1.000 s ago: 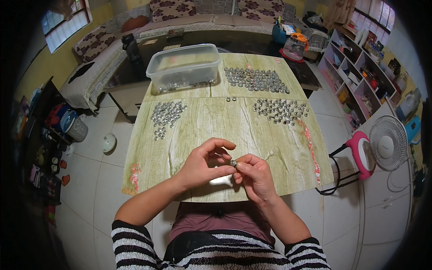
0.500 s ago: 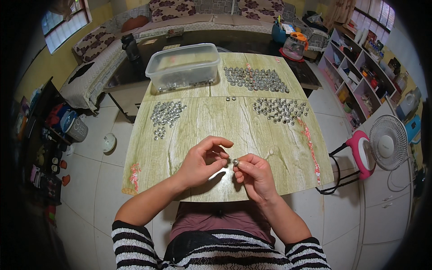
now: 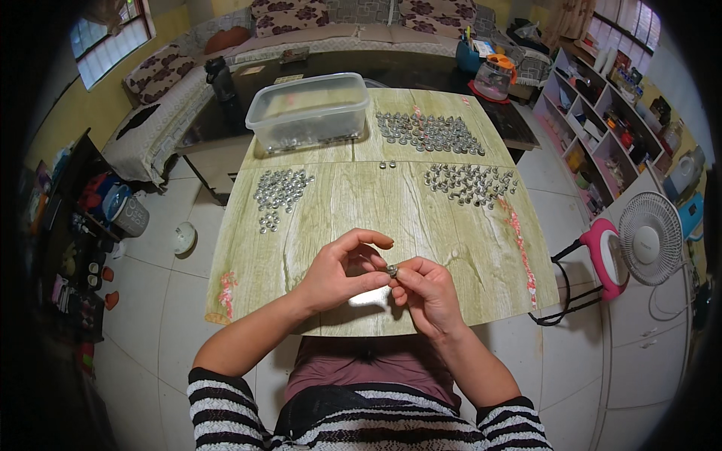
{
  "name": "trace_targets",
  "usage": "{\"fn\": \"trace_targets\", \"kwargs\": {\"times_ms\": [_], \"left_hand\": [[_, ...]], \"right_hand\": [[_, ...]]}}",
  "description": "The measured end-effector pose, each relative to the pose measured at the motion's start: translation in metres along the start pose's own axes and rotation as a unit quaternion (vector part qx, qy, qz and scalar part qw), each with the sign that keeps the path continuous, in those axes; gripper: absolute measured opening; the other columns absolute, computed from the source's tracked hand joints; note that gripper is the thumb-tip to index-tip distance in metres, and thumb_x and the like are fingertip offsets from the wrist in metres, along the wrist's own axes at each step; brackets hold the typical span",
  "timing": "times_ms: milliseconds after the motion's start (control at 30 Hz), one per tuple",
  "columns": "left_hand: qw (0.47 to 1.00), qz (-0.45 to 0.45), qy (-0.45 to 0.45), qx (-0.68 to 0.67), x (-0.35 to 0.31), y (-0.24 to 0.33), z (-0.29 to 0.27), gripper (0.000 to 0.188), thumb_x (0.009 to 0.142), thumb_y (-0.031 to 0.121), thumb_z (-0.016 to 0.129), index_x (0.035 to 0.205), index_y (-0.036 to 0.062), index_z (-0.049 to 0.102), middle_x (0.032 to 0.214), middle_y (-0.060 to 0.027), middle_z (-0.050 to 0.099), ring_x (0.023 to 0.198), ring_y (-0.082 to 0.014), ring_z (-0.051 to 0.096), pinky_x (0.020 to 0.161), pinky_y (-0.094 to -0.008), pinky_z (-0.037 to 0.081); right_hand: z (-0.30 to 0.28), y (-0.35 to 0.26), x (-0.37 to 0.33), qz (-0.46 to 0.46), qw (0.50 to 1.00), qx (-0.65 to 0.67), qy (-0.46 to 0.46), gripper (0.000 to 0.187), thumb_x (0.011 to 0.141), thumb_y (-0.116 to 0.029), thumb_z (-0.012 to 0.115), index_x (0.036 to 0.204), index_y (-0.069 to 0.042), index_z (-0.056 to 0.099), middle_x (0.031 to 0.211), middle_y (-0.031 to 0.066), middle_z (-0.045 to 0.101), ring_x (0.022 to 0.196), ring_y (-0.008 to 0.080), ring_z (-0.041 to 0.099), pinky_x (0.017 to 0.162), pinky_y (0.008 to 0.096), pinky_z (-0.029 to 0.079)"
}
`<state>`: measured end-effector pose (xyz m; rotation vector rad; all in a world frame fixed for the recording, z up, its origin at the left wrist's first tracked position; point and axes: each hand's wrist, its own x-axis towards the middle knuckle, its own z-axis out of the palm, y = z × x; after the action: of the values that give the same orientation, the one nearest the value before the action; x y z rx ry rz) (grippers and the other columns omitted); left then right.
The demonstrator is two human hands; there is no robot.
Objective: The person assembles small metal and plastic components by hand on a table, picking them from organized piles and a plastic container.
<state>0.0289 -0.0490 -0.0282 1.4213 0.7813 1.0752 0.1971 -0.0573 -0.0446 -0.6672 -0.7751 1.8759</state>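
Note:
Over the near middle of the table, my right hand pinches a small round silver metal piece between thumb and fingers. My left hand meets it from the other side, thumb and fingers closed at the piece, the index finger arched above. Much of the piece is hidden by fingertips. Beyond my left hand lies a loose group of shiny round metal pieces. Farther right is a group of small metal pieces with upright stems. Behind that stand rows of round-based metal pieces. Two small pieces sit apart between the groups.
A clear plastic box with some small pieces in its bottom stands at the table's far left. The wood-patterned table borders a dark table behind. Right of it are a pink-and-black stool and a white fan.
My left thumb and fingers have closed in to touch the small metal piece that my right hand holds. The groups on the table are unchanged.

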Motion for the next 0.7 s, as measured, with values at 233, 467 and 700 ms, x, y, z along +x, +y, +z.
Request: {"fn": "trace_targets", "kwargs": {"times_ms": [233, 467, 700], "left_hand": [[1.000, -0.011, 0.010, -0.016, -0.0011, 0.0003, 0.0012, 0.035, 0.071, 0.004, 0.061, 0.103, 0.0022, 0.047, 0.090, -0.0031, 0.051, 0.078, -0.0077, 0.051, 0.073, -0.0221, 0.043], [1.000, -0.023, -0.007, -0.005, -0.0002, -0.0015, 0.0015, 0.035, 0.072, 0.004, 0.060, 0.104, 0.0019, 0.046, 0.092, -0.0036, 0.051, 0.080, -0.0080, 0.051, 0.074, -0.0228, 0.043], [1.000, 0.008, -0.013, -0.015, -0.0007, -0.0005, 0.0006, 0.034, 0.072, 0.003, 0.059, 0.104, 0.0013, 0.046, 0.091, -0.0040, 0.051, 0.079, -0.0084, 0.052, 0.073, -0.0225, 0.043]], "right_hand": [[0.0000, 0.0011, -0.0001, 0.001, 1.000, -0.005, 0.002, 0.013, 0.077, -0.009, 0.056, 0.083, 0.002, 0.054, 0.071, 0.0085, 0.058, 0.055, 0.0094, 0.054, 0.051, 0.0178, 0.044], [-0.0013, 0.0024, 0.0011, 0.001, 1.000, -0.006, -0.007, 0.013, 0.078, -0.009, 0.056, 0.083, 0.002, 0.054, 0.071, 0.0080, 0.058, 0.055, 0.0091, 0.054, 0.051, 0.0176, 0.044], [-0.0001, 0.0015, 0.0014, 0.007, 1.000, -0.007, -0.002, 0.013, 0.078, -0.010, 0.056, 0.083, 0.002, 0.054, 0.071, 0.0079, 0.058, 0.055, 0.0087, 0.053, 0.050, 0.0173, 0.045]]}}
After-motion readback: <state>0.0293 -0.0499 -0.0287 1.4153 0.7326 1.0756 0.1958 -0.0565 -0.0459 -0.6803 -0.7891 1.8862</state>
